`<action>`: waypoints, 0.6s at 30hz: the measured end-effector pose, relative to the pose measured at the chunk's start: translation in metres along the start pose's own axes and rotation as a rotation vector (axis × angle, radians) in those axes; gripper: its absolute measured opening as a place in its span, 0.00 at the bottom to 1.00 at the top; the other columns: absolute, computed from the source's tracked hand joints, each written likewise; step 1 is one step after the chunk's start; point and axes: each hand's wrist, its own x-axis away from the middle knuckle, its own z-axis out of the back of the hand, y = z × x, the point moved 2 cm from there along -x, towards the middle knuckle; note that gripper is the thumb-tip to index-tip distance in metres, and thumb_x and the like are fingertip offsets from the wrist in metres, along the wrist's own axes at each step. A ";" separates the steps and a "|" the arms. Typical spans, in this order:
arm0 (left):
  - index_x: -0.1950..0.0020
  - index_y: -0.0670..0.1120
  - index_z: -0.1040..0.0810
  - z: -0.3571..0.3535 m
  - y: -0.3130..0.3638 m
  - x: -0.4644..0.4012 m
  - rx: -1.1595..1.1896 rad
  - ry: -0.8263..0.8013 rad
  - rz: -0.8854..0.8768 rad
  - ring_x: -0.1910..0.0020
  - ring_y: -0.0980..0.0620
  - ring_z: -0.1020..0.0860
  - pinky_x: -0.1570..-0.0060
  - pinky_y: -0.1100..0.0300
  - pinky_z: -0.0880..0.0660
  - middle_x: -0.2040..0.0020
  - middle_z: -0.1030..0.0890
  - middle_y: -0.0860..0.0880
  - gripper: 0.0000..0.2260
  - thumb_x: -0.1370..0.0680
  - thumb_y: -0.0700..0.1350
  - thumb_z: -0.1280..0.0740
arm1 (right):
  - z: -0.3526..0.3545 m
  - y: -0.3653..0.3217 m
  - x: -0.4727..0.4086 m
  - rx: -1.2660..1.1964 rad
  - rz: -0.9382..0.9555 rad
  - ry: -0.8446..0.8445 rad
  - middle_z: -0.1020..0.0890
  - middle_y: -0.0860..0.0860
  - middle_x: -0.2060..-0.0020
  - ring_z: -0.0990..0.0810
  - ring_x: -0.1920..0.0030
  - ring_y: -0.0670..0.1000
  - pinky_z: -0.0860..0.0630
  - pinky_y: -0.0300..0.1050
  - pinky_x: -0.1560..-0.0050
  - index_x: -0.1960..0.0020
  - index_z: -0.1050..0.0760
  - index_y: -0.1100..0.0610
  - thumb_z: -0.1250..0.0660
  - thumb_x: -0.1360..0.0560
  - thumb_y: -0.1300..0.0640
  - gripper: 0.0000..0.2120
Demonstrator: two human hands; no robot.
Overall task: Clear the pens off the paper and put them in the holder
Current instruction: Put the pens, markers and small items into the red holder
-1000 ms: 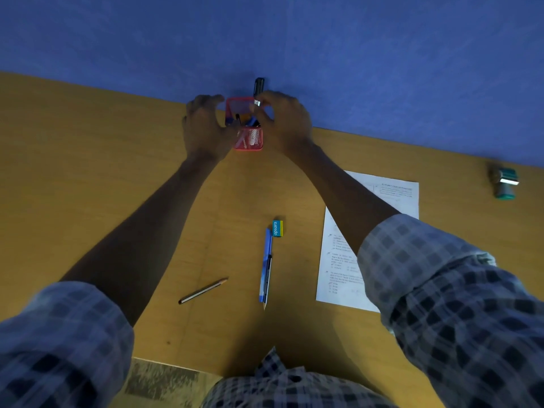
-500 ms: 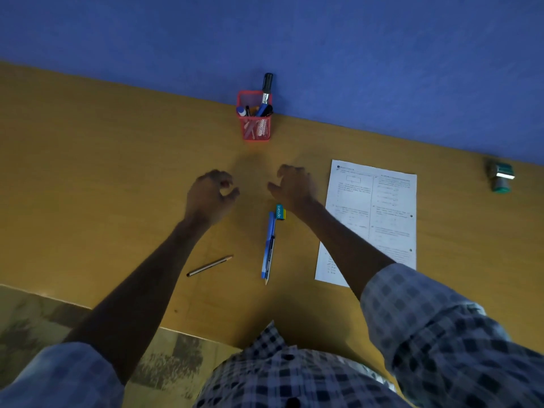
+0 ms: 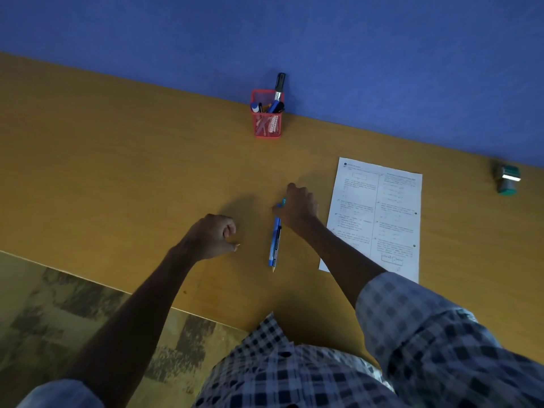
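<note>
**Both hands down on the last of the loose stationery**

Half a second back both hands hung open above the desk; now each has dropped onto something. Nearest me, my left hand [image 3: 213,235] has curled over the spot where the pencil [image 3: 237,246] lay, and only an orange tip pokes out by the thumb. I read that as a pinch on it, though the shaft itself is hidden under the fist. Just to the right, the blue pens [image 3: 275,241] lie side by side on the bare desk [image 3: 117,160], tips toward me, not on the paper. My right hand [image 3: 298,206] sits over their far end, fingers curled down; whether it has closed on the barrels or on the small teal eraser [image 3: 283,201] peeking out there, I cannot tell.

To do this step well, I would take both pens together near the middle rather than at the end, so they do not fan apart when lifted. I would lift them clear before swinging, to avoid dragging them into the printed sheet [image 3: 375,219] lying just right of my forearm. Nothing rests on that sheet now.

Farther off, the red mesh holder [image 3: 266,125] stands upright against the blue wall [image 3: 382,69], already crowded, with a black marker [image 3: 279,85] sticking well above the rim. I judge the free gap to be at its left side, so I would aim there, pens vertical, and release low. A green stamp [image 3: 507,179] sits well apart at far right.
</note>
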 end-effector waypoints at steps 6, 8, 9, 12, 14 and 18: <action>0.57 0.45 0.18 -0.001 -0.008 0.002 -0.027 -0.007 0.020 0.60 0.53 0.19 0.61 0.59 0.23 0.61 0.19 0.52 0.09 0.32 0.43 0.22 | -0.003 -0.003 -0.001 -0.153 -0.046 -0.002 0.19 0.59 0.51 0.19 0.50 0.59 0.24 0.47 0.59 0.46 0.26 0.61 0.26 0.29 0.52 0.18; 0.58 0.45 0.17 -0.002 -0.009 0.000 -0.029 -0.002 0.008 0.61 0.53 0.19 0.62 0.61 0.23 0.62 0.18 0.51 0.07 0.32 0.42 0.22 | -0.002 -0.005 -0.002 -0.190 -0.064 -0.010 0.20 0.58 0.51 0.19 0.50 0.59 0.23 0.47 0.59 0.45 0.26 0.61 0.25 0.31 0.52 0.20; 0.59 0.45 0.17 -0.002 -0.009 0.000 -0.036 -0.001 0.003 0.61 0.53 0.18 0.61 0.61 0.23 0.61 0.17 0.50 0.06 0.31 0.42 0.22 | -0.002 -0.006 -0.003 -0.202 -0.068 -0.013 0.20 0.58 0.50 0.20 0.50 0.59 0.23 0.47 0.58 0.44 0.26 0.61 0.24 0.32 0.52 0.22; 0.57 0.45 0.16 -0.002 -0.009 -0.003 -0.050 0.008 -0.007 0.60 0.53 0.18 0.61 0.63 0.26 0.59 0.15 0.49 0.04 0.30 0.42 0.23 | -0.001 -0.008 -0.005 -0.211 -0.054 -0.014 0.20 0.58 0.50 0.20 0.50 0.59 0.24 0.47 0.58 0.44 0.27 0.61 0.23 0.33 0.51 0.24; 0.56 0.44 0.15 0.000 -0.008 -0.004 -0.052 0.018 -0.021 0.59 0.52 0.18 0.61 0.62 0.24 0.58 0.15 0.48 0.04 0.29 0.42 0.24 | -0.001 -0.010 -0.006 -0.207 -0.038 -0.013 0.20 0.58 0.50 0.20 0.50 0.58 0.25 0.46 0.59 0.45 0.28 0.61 0.23 0.34 0.51 0.24; 0.54 0.43 0.16 0.005 -0.001 -0.006 -0.016 0.053 -0.039 0.60 0.52 0.17 0.58 0.56 0.20 0.58 0.15 0.48 0.05 0.28 0.42 0.26 | 0.000 -0.014 -0.007 -0.125 0.016 -0.033 0.22 0.58 0.50 0.21 0.49 0.58 0.26 0.46 0.60 0.44 0.29 0.60 0.24 0.34 0.51 0.24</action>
